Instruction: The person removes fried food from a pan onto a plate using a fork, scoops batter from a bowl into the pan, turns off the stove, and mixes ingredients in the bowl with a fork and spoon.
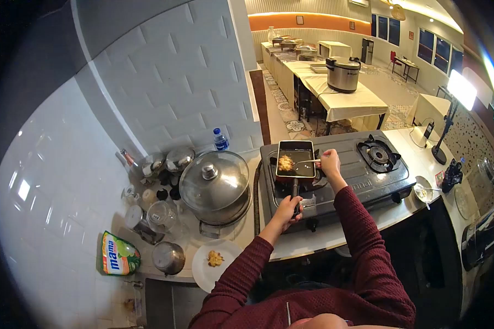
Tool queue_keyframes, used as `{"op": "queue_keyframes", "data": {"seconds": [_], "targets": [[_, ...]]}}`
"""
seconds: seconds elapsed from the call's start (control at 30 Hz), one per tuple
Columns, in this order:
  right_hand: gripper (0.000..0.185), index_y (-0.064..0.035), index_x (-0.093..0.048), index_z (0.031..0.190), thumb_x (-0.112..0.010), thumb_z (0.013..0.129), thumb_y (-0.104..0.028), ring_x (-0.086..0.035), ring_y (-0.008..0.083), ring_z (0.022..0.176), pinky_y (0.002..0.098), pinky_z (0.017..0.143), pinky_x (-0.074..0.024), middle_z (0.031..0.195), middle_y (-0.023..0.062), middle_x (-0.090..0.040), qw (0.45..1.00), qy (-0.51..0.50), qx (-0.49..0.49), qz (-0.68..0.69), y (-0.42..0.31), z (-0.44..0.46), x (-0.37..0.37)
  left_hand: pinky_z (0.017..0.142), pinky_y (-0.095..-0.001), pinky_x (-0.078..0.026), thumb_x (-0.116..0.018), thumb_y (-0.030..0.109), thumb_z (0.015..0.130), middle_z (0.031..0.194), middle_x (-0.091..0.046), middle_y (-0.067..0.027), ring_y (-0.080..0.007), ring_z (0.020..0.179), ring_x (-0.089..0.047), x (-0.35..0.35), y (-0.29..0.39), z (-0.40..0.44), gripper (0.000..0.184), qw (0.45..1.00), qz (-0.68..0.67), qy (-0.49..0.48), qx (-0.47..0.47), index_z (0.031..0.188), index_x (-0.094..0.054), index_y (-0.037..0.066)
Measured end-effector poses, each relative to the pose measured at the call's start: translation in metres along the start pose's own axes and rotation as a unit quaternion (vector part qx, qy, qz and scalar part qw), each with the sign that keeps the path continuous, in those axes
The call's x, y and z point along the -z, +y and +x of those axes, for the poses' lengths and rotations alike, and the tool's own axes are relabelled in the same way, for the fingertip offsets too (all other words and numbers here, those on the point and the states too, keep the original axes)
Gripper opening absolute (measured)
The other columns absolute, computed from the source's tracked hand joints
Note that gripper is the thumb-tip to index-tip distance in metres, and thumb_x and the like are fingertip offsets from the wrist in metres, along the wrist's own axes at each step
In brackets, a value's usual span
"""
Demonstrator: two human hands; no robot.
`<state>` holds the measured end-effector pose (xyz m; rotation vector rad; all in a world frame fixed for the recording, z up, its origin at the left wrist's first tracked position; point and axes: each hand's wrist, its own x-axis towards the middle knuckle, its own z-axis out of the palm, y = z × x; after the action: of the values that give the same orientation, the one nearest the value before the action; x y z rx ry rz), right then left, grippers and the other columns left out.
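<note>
My left hand (287, 213) is closed around the dark handle of a small rectangular frying pan (302, 175), which stands over the left burner of the gas stove. Inside it, a golden-brown piece of fried food (285, 163) lies toward the left side, in what looks like oil. My right hand (330, 161) grips a thin metal utensil (308, 161) that reaches into the pan from the right, its tip close to the food. Whether it is a spoon or a fork cannot be made out. A white plate (202, 270) holding another fried piece (215, 258) is left of my left forearm.
A large lidded pot (214, 183) stands left of the stove (346, 186). Jars, a small metal pot (168, 257) and a green pouch (119, 253) line the wall. At right are a small bowl (422, 189) and a lamp (461, 90). A rice cooker (343, 75) stands beyond.
</note>
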<state>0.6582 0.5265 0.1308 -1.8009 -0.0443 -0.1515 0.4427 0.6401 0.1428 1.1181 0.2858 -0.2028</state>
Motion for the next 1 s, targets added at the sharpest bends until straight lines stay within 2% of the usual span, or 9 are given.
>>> {"op": "queue_keyframes", "data": {"seconds": [0.17, 0.47, 0.8, 1.0], "targets": [[0.016, -0.002, -0.042, 0.093, -0.048, 0.079, 0.004, -0.059, 0.0139, 0.051, 0.0234, 0.043, -0.0465, 0.066, 0.0112, -0.057, 0.998, -0.01, -0.028, 0.058, -0.001, -0.006, 0.012, 0.034, -0.0178, -0.03, -0.042, 0.025, 0.091, 0.07, -0.05, -0.0033, -0.0099, 0.045, -0.044, 0.003, -0.004, 0.002, 0.023, 1.0, -0.023, -0.013, -0.008, 0.104, -0.044, 0.006], [0.012, -0.0029, -0.042, 0.091, -0.048, 0.082, 0.002, -0.06, 0.0146, 0.053, 0.0238, 0.045, -0.048, 0.067, 0.0093, -0.057, 0.999, 0.01, 0.013, 0.035, 0.006, -0.005, 0.032, 0.033, -0.0181, -0.03, -0.041, 0.025, 0.091, 0.069, -0.05, -0.0036, -0.0097, 0.045, -0.044, 0.003, -0.004, 0.001, 0.025, 0.999, -0.035, -0.018, -0.012, 0.106, -0.043, 0.004], [0.012, -0.0025, -0.042, 0.091, -0.05, 0.082, 0.001, -0.06, 0.014, 0.052, 0.0232, 0.045, -0.048, 0.067, 0.0104, -0.058, 0.995, 0.036, 0.027, 0.086, 0.004, -0.026, 0.06, 0.032, -0.0187, -0.028, -0.044, 0.024, 0.088, 0.067, -0.049, -0.0033, -0.0098, 0.042, -0.043, 0.001, -0.002, 0.0, 0.026, 0.999, -0.035, -0.013, -0.005, 0.104, -0.043, 0.004], [0.01, -0.0023, -0.043, 0.091, -0.05, 0.083, -0.001, -0.06, 0.014, 0.055, 0.0236, 0.049, -0.0496, 0.07, 0.0102, -0.057, 0.992, 0.021, -0.004, 0.126, 0.009, -0.038, 0.079, 0.032, -0.0193, -0.028, -0.045, 0.025, 0.087, 0.066, -0.05, -0.0036, -0.0101, 0.042, -0.043, 0.001, 0.0, 0.0, 0.027, 0.999, -0.034, -0.016, -0.003, 0.103, -0.043, 0.003]]}}
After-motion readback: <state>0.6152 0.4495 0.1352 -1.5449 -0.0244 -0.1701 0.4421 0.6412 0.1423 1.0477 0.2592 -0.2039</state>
